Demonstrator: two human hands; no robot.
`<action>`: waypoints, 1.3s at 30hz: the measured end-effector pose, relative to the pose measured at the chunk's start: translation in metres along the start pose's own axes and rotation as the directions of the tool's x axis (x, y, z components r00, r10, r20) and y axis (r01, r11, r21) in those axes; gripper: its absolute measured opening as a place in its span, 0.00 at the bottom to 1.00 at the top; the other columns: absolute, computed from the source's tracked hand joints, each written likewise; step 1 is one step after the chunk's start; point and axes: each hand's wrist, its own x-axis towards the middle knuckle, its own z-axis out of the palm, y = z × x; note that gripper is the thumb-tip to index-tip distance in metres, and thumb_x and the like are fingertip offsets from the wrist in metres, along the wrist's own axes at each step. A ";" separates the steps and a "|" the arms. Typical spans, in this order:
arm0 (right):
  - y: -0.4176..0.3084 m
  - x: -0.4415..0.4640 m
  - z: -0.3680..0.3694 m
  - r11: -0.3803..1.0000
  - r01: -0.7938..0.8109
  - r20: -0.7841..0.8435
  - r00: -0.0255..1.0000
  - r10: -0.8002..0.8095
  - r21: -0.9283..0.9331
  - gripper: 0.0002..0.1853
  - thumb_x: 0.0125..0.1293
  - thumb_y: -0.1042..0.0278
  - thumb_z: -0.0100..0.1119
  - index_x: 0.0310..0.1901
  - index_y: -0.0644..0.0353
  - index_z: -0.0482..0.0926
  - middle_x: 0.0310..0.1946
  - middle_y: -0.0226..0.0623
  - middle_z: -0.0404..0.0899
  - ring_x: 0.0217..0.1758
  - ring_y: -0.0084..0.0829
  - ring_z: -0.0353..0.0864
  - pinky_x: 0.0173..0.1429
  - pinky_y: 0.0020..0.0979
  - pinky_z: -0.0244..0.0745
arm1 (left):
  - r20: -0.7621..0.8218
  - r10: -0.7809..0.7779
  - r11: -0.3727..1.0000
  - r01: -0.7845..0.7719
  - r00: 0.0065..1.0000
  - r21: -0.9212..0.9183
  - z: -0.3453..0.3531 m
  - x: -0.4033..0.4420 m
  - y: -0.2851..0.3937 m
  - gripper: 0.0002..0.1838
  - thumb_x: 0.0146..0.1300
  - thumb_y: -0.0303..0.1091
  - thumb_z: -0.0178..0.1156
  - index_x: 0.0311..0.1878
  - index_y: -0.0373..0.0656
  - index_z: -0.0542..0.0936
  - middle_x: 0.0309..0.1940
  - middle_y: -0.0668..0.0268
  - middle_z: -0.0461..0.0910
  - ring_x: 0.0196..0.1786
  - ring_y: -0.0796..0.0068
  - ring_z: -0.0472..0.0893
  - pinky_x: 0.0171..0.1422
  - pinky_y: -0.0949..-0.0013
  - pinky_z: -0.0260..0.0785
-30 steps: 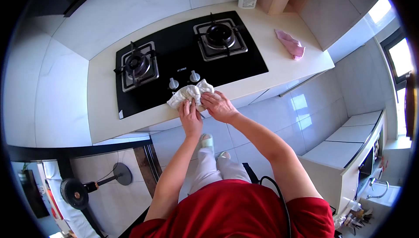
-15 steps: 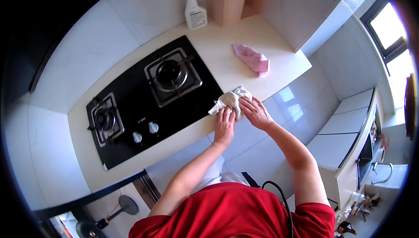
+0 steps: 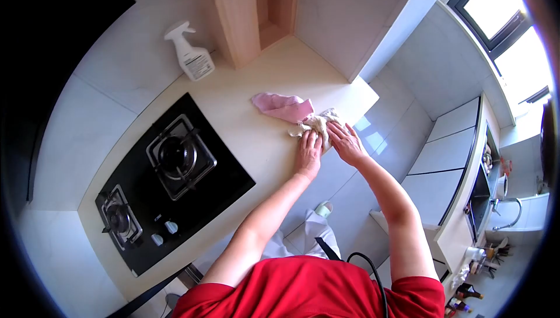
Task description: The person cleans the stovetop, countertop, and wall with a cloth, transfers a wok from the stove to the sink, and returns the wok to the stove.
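A crumpled cream cloth (image 3: pixel 318 123) lies bunched on the pale countertop (image 3: pixel 256 149), close to its front edge. My left hand (image 3: pixel 309 154) presses on the near side of the cloth, its fingers closed over the fabric. From the right, my right hand (image 3: pixel 348 144) grips the cloth's other side, with the fingers fairly straight and the thumb partly hidden. A folded pink cloth (image 3: pixel 282 107) rests just beyond, touching or nearly touching the cream one.
A black gas hob (image 3: pixel 216 201) with two burners and two knobs is set into the counter on the left. A white spray bottle (image 3: pixel 195 61) stands by the wall near a wooden shelf unit (image 3: pixel 233 20). A sink counter (image 3: pixel 461 198) lies far right.
Both hands have moved the cream cloth away from the hob's edge, along the counter toward its right end and up to the pink cloth. The view has also shifted to the right.
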 end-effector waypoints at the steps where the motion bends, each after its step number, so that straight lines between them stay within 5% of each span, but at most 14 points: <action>1: 0.014 0.004 0.001 1.000 0.002 -0.002 1.000 -0.002 -0.001 0.25 0.66 0.64 0.48 0.66 0.50 0.62 0.68 0.27 0.60 0.73 0.26 0.53 0.74 0.43 0.43 | -0.037 0.013 1.000 -0.013 0.999 0.020 0.010 0.014 0.003 0.22 0.60 0.31 0.54 0.59 0.39 0.71 0.60 0.56 0.65 0.66 0.55 0.61 0.71 0.57 0.52; 15: 0.201 0.043 0.011 0.988 -0.129 -0.087 0.987 0.137 0.090 0.23 0.66 0.63 0.48 0.64 0.50 0.65 0.65 0.30 0.63 0.71 0.28 0.57 0.73 0.45 0.46 | -0.066 -0.035 0.999 0.038 0.997 0.035 0.121 0.172 0.055 0.20 0.60 0.28 0.53 0.57 0.41 0.74 0.59 0.56 0.67 0.66 0.53 0.61 0.71 0.56 0.53; 18: 0.226 0.046 0.008 0.987 -0.112 -0.119 0.985 0.126 0.119 0.24 0.65 0.64 0.49 0.63 0.52 0.65 0.64 0.31 0.64 0.70 0.29 0.58 0.69 0.44 0.54 | -0.085 -0.031 0.998 0.036 0.996 0.059 0.127 0.193 0.070 0.20 0.58 0.28 0.55 0.56 0.42 0.75 0.56 0.57 0.69 0.63 0.56 0.64 0.69 0.57 0.56; 20: 0.230 0.045 0.008 0.953 -0.110 -0.144 0.977 0.155 0.284 0.23 0.63 0.67 0.50 0.62 0.53 0.66 0.64 0.32 0.65 0.69 0.30 0.60 0.65 0.40 0.61 | -0.099 -0.041 0.996 0.049 0.994 0.074 0.131 0.195 0.074 0.19 0.58 0.28 0.55 0.55 0.42 0.75 0.55 0.57 0.70 0.62 0.56 0.65 0.68 0.57 0.57; 30: 0.214 -0.020 0.015 0.950 -0.219 -0.269 0.923 0.276 0.222 0.24 0.62 0.73 0.49 0.62 0.59 0.66 0.64 0.39 0.65 0.68 0.39 0.61 0.66 0.37 0.63 | -0.070 0.002 0.997 -0.008 0.998 -0.083 0.142 0.168 0.113 0.18 0.58 0.24 0.54 0.53 0.45 0.78 0.54 0.55 0.74 0.62 0.55 0.68 0.68 0.58 0.58; 31: 0.208 -0.030 0.012 0.933 -0.221 -0.319 0.896 0.309 0.283 0.22 0.61 0.74 0.49 0.59 0.59 0.69 0.58 0.43 0.71 0.63 0.42 0.67 0.61 0.37 0.68 | -0.061 0.021 0.995 -0.027 0.998 -0.097 0.140 0.164 0.120 0.18 0.58 0.24 0.54 0.53 0.45 0.78 0.54 0.55 0.74 0.62 0.55 0.68 0.68 0.58 0.58; 33: 0.203 -0.051 0.004 0.725 -0.466 0.126 0.872 0.472 0.508 0.19 0.61 0.73 0.50 0.54 0.60 0.72 0.50 0.45 0.75 0.55 0.45 0.73 0.56 0.39 0.70 | 0.080 0.078 0.990 -0.068 0.994 -0.122 0.135 0.154 0.132 0.17 0.58 0.23 0.53 0.51 0.44 0.79 0.53 0.56 0.74 0.62 0.55 0.68 0.68 0.58 0.58; 34: 0.199 -0.069 0.022 0.683 -0.469 0.079 0.851 0.519 0.560 0.16 0.61 0.72 0.49 0.52 0.60 0.73 0.47 0.45 0.76 0.52 0.47 0.73 0.54 0.40 0.70 | 0.125 0.131 0.980 -0.110 0.983 -0.163 0.142 0.143 0.135 0.17 0.59 0.22 0.52 0.51 0.45 0.79 0.50 0.58 0.76 0.58 0.54 0.71 0.65 0.57 0.62; 35: 0.199 -0.089 0.052 0.646 -0.464 0.026 0.823 0.567 0.606 0.15 0.62 0.71 0.49 0.50 0.61 0.75 0.44 0.45 0.78 0.48 0.49 0.74 0.53 0.41 0.70 | 0.316 -0.013 0.888 0.156 0.949 -0.432 0.146 0.135 0.145 0.16 0.60 0.21 0.50 0.49 0.45 0.79 0.48 0.60 0.78 0.54 0.58 0.76 0.61 0.62 0.67; 37: 0.213 -0.114 0.052 0.583 -0.548 -0.033 0.711 0.702 0.600 0.13 0.66 0.66 0.49 0.48 0.60 0.76 0.40 0.41 0.80 0.42 0.42 0.78 0.48 0.36 0.74 | 0.564 -0.165 0.715 0.492 0.809 -0.496 0.170 0.133 0.142 0.14 0.64 0.23 0.48 0.49 0.42 0.79 0.47 0.59 0.78 0.51 0.62 0.78 0.58 0.66 0.69; 38: 0.223 -0.134 0.034 0.160 -0.491 0.220 0.627 0.747 0.857 0.14 0.67 0.63 0.49 0.47 0.60 0.77 0.39 0.38 0.80 0.40 0.35 0.79 0.45 0.32 0.75 | 0.688 -0.140 0.493 0.653 0.712 -0.575 0.179 0.139 0.144 0.13 0.65 0.24 0.47 0.50 0.40 0.78 0.47 0.60 0.78 0.51 0.65 0.78 0.58 0.67 0.70; 39: 0.229 -0.157 0.010 -0.321 -0.331 0.460 0.580 0.672 0.887 0.14 0.69 0.59 0.49 0.47 0.59 0.78 0.37 0.34 0.80 0.37 0.29 0.80 0.42 0.28 0.75 | 0.805 -0.076 0.241 0.794 0.588 -0.558 0.188 0.148 0.149 0.13 0.66 0.25 0.47 0.50 0.39 0.77 0.48 0.62 0.78 0.52 0.69 0.78 0.58 0.68 0.70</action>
